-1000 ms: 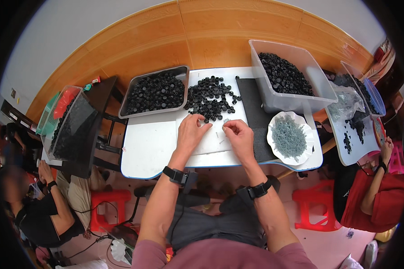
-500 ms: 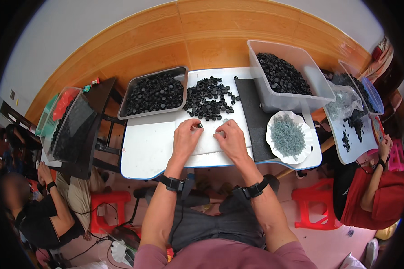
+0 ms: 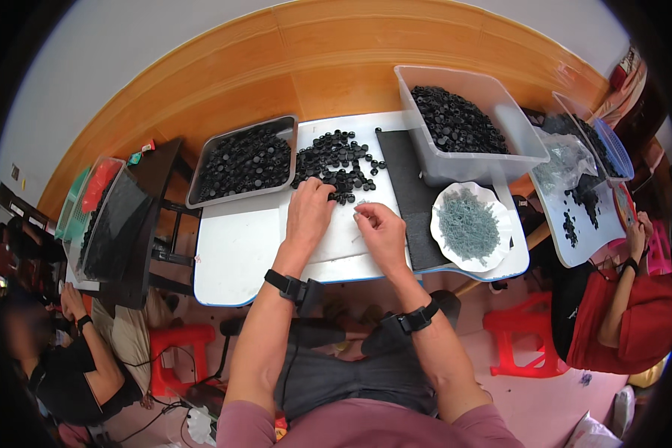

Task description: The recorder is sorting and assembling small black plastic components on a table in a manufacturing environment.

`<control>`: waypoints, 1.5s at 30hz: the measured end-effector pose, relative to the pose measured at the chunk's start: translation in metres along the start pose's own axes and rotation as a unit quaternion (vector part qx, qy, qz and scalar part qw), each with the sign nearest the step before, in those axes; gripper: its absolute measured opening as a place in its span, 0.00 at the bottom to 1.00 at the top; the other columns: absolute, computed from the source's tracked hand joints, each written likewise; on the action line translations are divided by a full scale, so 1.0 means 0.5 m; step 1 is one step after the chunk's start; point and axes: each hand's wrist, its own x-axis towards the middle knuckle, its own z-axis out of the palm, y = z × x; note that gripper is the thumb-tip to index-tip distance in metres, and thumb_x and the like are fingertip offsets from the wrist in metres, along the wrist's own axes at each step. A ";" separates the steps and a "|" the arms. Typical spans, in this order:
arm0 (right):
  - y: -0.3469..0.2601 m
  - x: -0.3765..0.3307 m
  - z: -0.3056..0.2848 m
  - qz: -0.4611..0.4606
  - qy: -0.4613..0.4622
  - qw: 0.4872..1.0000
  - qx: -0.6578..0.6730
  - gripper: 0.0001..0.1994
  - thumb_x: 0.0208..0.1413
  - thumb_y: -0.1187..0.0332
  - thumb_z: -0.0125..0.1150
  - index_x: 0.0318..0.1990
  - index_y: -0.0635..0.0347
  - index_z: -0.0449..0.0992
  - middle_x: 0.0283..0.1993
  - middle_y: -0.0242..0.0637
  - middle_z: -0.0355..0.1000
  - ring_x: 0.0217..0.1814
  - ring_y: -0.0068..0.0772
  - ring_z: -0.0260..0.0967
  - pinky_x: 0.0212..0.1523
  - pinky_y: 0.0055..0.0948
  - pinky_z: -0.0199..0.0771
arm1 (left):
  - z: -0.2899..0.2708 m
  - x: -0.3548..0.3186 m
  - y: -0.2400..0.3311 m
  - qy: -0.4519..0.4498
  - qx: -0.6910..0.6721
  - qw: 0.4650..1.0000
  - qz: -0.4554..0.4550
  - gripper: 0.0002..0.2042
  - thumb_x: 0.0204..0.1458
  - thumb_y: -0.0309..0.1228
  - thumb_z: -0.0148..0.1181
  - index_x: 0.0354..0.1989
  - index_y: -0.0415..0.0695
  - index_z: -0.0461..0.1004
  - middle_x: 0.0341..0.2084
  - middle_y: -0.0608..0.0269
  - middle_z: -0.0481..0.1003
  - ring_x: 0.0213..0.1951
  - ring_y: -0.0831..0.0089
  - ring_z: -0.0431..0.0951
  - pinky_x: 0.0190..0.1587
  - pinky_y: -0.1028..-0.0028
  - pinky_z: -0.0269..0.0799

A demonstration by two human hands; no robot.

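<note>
Black caps (image 3: pixel 336 158) lie in a loose heap on the white table (image 3: pixel 231 257), in the head view, just beyond the person's hands and to the right of a metal tray (image 3: pixel 294 145) filled with more of the same kind. The left hand (image 3: pixel 309 214) is at the near edge of the heap, its fingers bent and its fingertips among or just beside the nearest caps; whether it grasps one, I cannot tell. The right hand (image 3: pixel 382 233) is just to the right, thumb and forefinger drawn together (anything between them is too small to make out). Each wrist wears a black strap (image 3: pixel 417 319) with a small box on it.

To the right of the heap lies a dark mat (image 3: pixel 409 187). A clear plastic bin (image 3: pixel 467 169), holding a large mass of black pieces (image 3: pixel 459 123), stands at the far right of the table. Nearer the person, a white dish (image 3: pixel 505 226) with a wavy rim holds thin grey-green pieces (image 3: pixel 468 224). Other people sit at either side, one in a red garment (image 3: pixel 635 332), one in black.
</note>
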 end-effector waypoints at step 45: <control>0.001 -0.001 -0.002 -0.096 -0.093 0.987 -0.090 0.12 0.55 0.77 0.64 0.47 0.59 0.84 0.34 0.43 0.77 0.33 0.42 0.77 0.36 0.36 0.76 | -0.016 -0.070 0.024 -0.017 -0.322 0.935 -0.148 0.08 0.53 0.26 0.71 0.40 0.37 0.85 0.32 0.56 0.86 0.33 0.72 0.86 0.39 0.74 0.81</control>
